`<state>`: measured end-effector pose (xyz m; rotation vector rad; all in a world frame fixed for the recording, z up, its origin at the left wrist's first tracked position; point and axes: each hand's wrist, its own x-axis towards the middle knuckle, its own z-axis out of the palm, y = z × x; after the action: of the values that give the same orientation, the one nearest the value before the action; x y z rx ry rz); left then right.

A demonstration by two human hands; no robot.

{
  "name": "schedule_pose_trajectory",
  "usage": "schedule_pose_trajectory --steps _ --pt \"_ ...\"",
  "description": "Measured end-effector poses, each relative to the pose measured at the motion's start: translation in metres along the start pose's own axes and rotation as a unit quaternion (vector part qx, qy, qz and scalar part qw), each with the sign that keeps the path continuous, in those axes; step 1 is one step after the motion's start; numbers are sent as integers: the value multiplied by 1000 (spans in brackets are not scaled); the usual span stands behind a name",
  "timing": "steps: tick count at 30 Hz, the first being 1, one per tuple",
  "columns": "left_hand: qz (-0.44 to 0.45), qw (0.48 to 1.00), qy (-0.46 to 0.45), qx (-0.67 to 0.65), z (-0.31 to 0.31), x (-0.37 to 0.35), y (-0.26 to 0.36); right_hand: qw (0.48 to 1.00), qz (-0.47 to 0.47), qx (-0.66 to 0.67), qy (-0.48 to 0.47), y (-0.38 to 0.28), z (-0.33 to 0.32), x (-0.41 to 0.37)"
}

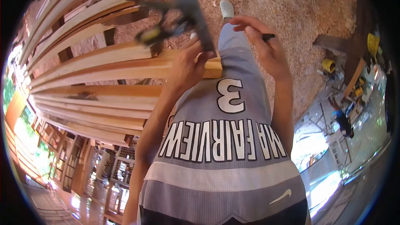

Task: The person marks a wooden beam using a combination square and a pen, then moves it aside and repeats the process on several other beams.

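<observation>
Clearly, a long, flat, dark-grey strip is gripped by the left hand near the right end of a squared tan wooden beam; the right hand is held half-curled, whether around a small black item cannot be told.

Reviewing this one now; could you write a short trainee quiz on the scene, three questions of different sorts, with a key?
1. Which hand is nearer the long grey bar?
A. The left hand
B. The right hand
C. Both are equally near

2. True or false: the right hand is pressed flat on the wooden boards.

3. Fill in: the large digit on the jersey is ___.

Key:
1. A
2. False; it is raised with curled fingers, apart from the boards.
3. 3
</observation>
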<state>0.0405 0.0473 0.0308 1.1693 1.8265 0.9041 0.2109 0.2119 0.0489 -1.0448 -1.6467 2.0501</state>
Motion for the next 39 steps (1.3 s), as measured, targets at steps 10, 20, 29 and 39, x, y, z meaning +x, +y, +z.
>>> schedule_pose_trajectory --steps 10,20,29,39 --pt "-95 979 179 -12 68 18 60 995 103 11 -17 14 -6 74" --pt "-431 640 555 -311 144 -20 -3 949 189 -225 -116 48 -56 109" --pt "-366 667 572 -306 186 -33 -37 922 158 -278 -218 113 11 56" --pt "-327 660 610 -292 212 -29 -84 818 163 -414 -364 109 35 62"
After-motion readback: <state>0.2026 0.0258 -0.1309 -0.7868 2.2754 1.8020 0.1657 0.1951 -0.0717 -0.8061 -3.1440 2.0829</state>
